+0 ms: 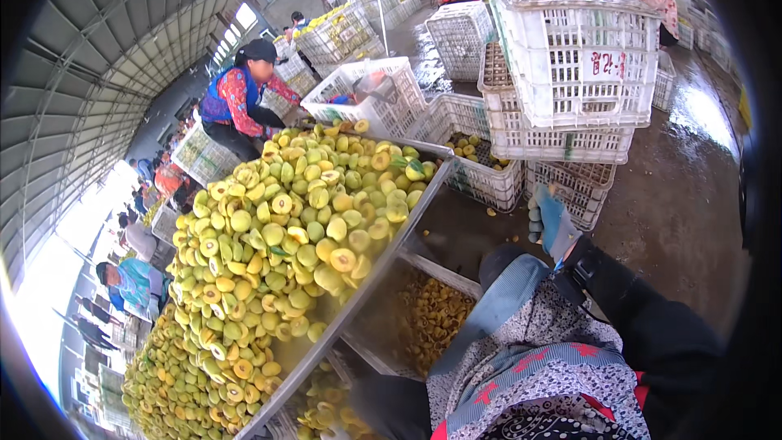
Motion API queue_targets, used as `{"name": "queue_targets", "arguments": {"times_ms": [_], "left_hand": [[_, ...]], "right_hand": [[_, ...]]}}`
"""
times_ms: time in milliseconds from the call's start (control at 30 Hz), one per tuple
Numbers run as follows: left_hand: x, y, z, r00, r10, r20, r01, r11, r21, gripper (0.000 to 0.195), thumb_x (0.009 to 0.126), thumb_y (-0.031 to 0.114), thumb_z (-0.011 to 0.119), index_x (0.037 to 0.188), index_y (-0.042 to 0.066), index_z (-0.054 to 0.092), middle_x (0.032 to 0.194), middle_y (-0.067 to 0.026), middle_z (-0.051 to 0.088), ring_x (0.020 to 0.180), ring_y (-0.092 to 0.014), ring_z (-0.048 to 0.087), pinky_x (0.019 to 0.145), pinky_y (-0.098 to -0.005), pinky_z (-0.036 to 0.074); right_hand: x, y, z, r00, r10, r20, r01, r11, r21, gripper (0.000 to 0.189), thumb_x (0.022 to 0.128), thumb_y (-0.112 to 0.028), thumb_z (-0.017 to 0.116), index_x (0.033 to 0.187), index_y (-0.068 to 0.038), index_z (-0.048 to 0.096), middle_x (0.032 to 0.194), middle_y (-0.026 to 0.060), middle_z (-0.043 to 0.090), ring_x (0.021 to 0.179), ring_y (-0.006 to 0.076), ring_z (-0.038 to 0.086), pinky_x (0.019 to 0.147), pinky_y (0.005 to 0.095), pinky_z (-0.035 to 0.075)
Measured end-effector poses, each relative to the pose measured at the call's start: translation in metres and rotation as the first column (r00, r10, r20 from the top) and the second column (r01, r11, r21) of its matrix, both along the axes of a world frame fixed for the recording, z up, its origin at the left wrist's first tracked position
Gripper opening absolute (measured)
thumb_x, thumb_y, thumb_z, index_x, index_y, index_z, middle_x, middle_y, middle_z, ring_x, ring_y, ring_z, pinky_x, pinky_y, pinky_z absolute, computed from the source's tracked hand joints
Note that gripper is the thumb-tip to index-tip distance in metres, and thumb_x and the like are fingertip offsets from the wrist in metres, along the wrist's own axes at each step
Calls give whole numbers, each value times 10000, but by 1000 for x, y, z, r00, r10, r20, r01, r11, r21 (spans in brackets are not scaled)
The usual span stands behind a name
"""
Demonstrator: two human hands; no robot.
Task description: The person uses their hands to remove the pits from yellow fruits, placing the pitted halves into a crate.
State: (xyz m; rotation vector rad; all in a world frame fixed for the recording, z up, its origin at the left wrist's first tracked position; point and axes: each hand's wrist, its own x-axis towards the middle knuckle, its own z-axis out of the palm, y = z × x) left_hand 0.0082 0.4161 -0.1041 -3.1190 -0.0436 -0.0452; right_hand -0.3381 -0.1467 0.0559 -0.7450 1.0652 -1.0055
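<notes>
My right hand (553, 220), in a blue and grey glove, hangs over the wet floor beside my knee, near the stacked crates. Its fingers are curled; a small orange-brown tip shows at its upper end, and whether it grips something I cannot tell. At the bottom edge a pale bit of glove, seemingly my left hand (335, 433), shows among halved fruit, mostly cut off. Before me a metal-rimmed table (366, 288) bears a big heap of yellow-green halved fruit (275, 233), like plums or apricots, some with pits showing. Below its edge, a crate holds brown-orange pits or scraps (437, 311).
White plastic crates (568, 67) are stacked at the upper right. An open crate (482, 177) with some fruit stands beside the table. A co-worker (238, 98) bends at the table's far side; another person (131, 284) is at the left. The floor (666, 195) is wet.
</notes>
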Motion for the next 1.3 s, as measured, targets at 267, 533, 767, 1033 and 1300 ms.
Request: {"name": "queue_targets", "arguments": {"times_ms": [267, 533, 767, 1033, 1300], "left_hand": [[36, -170, 138, 847, -208, 489, 523, 487, -699, 366, 959, 207, 638, 1210, -56, 595, 1189, -200, 632, 1095, -301, 595, 973, -371, 453], [-51, -360, 232, 532, -831, 161, 77, -141, -987, 200, 978, 92, 590, 1147, -5, 633, 1152, -90, 621, 961, -185, 624, 828, -305, 517], [-137, -488, 219, 43, -998, 36, -22, -37, -999, 466, 999, 280, 573, 1390, 42, 483, 1275, -113, 621, 1096, -225, 620, 936, -353, 486], [-121, -460, 189, 261, -944, -201, -74, 188, -979, 504, 991, 368, 566, 1395, 79, 485, 1289, -120, 604, 1080, -244, 617, 932, -389, 474], [-85, -393, 162, 714, -648, 266, 394, 58, -917, 335, 884, 111, 720, 1195, 16, 639, 1082, -98, 670, 955, -158, 638, 877, -303, 510]], "right_hand": [[71, 20, 51, 853, 499, 153, -453, 854, -258, 396, 966, -543, 512, 866, -161, 547, 636, -47, 460, 488, 87, 438, 438, 259, 380], [47, 36, 47, 900, 428, -75, -428, 841, -331, 351, 946, -386, 592, 1178, -124, 621, 783, 16, 638, 509, 117, 562, 423, 260, 452], [-85, -13, -3, 944, 56, 326, -52, 998, -23, 432, 983, -505, 516, 1095, -97, 600, 646, -2, 518, 493, 133, 502, 402, 320, 427], [-100, -44, 34, 980, -194, 41, 198, 964, -178, 312, 976, -461, 556, 919, -155, 579, 595, -52, 453, 434, 75, 408, 367, 278, 373], [-7, 7, 50, 921, 385, -64, -390, 911, -136, 356, 965, -454, 572, 1112, -130, 559, 627, -43, 455, 458, 76, 425, 388, 266, 395]]}}
